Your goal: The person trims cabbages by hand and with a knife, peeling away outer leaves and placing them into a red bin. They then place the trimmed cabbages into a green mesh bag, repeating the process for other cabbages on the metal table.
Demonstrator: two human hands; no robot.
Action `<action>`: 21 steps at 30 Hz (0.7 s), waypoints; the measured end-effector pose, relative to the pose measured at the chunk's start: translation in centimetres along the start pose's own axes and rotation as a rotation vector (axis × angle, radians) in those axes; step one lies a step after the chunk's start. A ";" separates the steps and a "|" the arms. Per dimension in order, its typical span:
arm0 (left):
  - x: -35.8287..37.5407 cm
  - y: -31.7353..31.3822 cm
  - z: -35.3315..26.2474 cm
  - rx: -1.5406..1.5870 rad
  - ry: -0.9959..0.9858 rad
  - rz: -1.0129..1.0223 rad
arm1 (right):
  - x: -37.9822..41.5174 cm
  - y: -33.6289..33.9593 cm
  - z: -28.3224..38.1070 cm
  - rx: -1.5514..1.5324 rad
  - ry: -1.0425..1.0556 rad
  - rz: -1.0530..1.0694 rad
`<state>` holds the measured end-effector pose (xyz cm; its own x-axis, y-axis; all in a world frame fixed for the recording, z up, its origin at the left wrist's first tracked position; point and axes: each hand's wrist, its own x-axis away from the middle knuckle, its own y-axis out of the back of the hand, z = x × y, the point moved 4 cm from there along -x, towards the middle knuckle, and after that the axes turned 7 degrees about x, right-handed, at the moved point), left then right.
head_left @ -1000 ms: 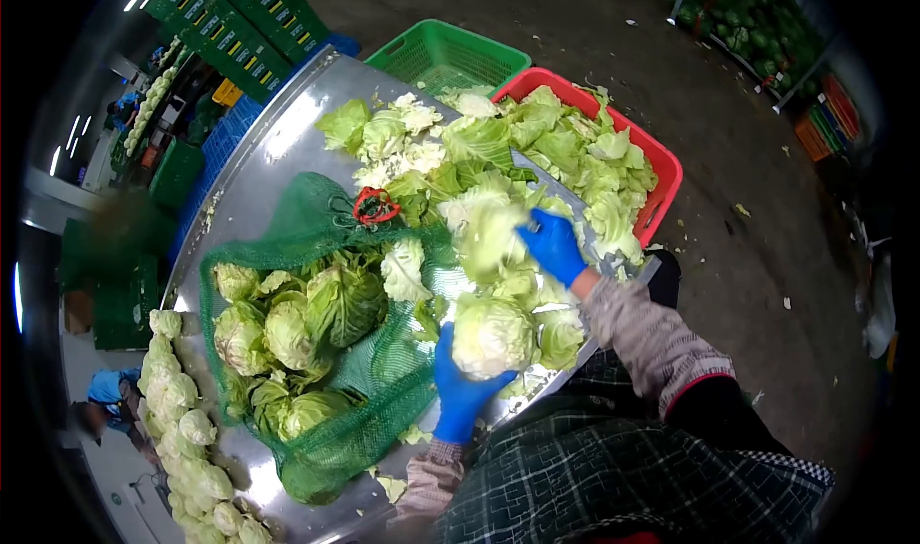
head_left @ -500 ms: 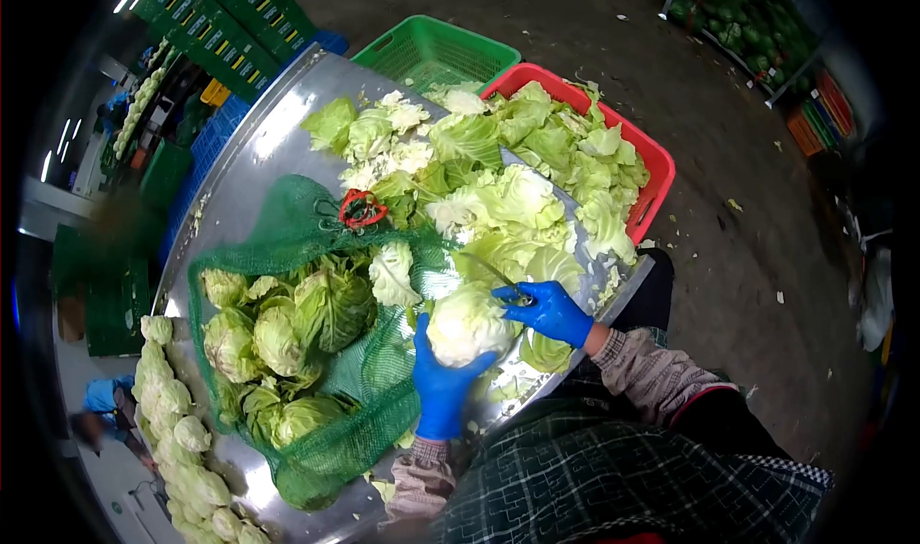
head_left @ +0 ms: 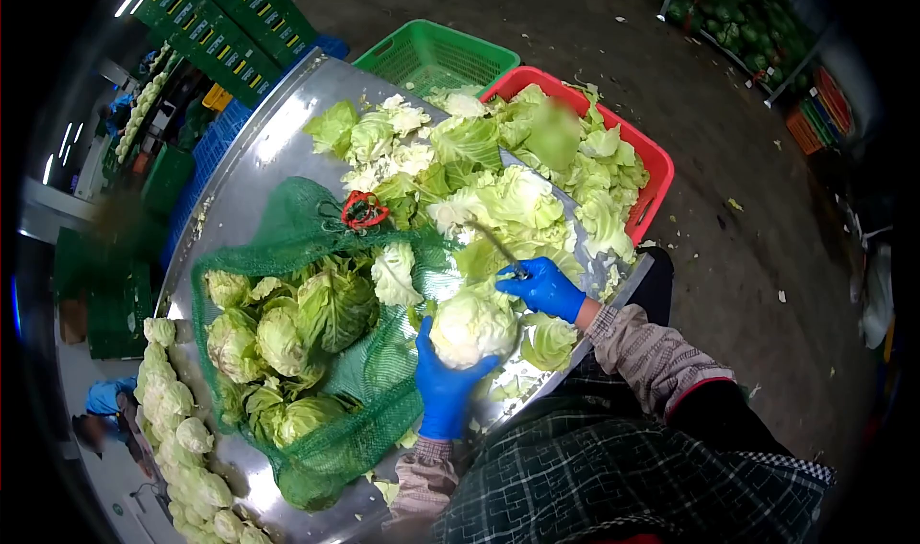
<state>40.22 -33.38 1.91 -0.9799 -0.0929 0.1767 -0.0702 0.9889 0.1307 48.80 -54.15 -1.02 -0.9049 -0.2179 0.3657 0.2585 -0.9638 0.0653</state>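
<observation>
1. The cabbage [head_left: 472,330] is round and pale. It is on the near side of the shiny metal desk [head_left: 244,165], in front of the person.
2. The left hand [head_left: 448,379] wears a blue glove. It holds the cabbage from the left and the near side, with its thumb and fingers curved wide around it.
3. The right hand [head_left: 541,287] wears a blue glove too. Its fingers are pinched around a thin knife [head_left: 496,245]. The knife points up and to the left, over loose leaves [head_left: 517,204]. This hand is at the top right of the cabbage.
4. A green net bag [head_left: 369,376] lies to the left of the cabbage. Leafy cabbages [head_left: 331,304] are in it. A red tie [head_left: 364,209] is near its top.
5. A long pile of pale cabbages [head_left: 182,439] sits by the left edge of the desk.
6. Past the far edge are a red bin [head_left: 661,170] full of leaves and a green bin [head_left: 436,53] next to it. A blurry green leaf [head_left: 553,135] shows over the red bin.
7. Another person [head_left: 117,405] in blue is far off on the left.
</observation>
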 end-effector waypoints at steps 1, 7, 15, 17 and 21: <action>0.0 0.2 0.0 0.011 0.007 0.002 | -0.2 0.1 -0.4 -0.057 -0.075 -0.033; -0.1 0.2 -0.5 0.230 0.086 0.021 | 0.6 0.2 -2.5 -0.202 -0.122 -0.240; -0.9 0.8 0.3 0.265 0.096 -0.007 | 3.5 -3.4 -0.9 0.368 0.232 -0.126; -1.6 2.3 1.0 0.088 0.086 0.025 | 3.4 -3.4 -0.3 0.208 0.170 -0.134; -2.2 3.1 -3.2 0.093 0.282 -0.096 | 3.3 -4.5 -1.8 0.091 0.278 -0.140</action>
<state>42.79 -30.49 5.08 -0.8783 -0.2022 0.4332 -0.1898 0.9792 0.0720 44.10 -50.82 -1.76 -0.9882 -0.1298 0.0807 0.1428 -0.9723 0.1849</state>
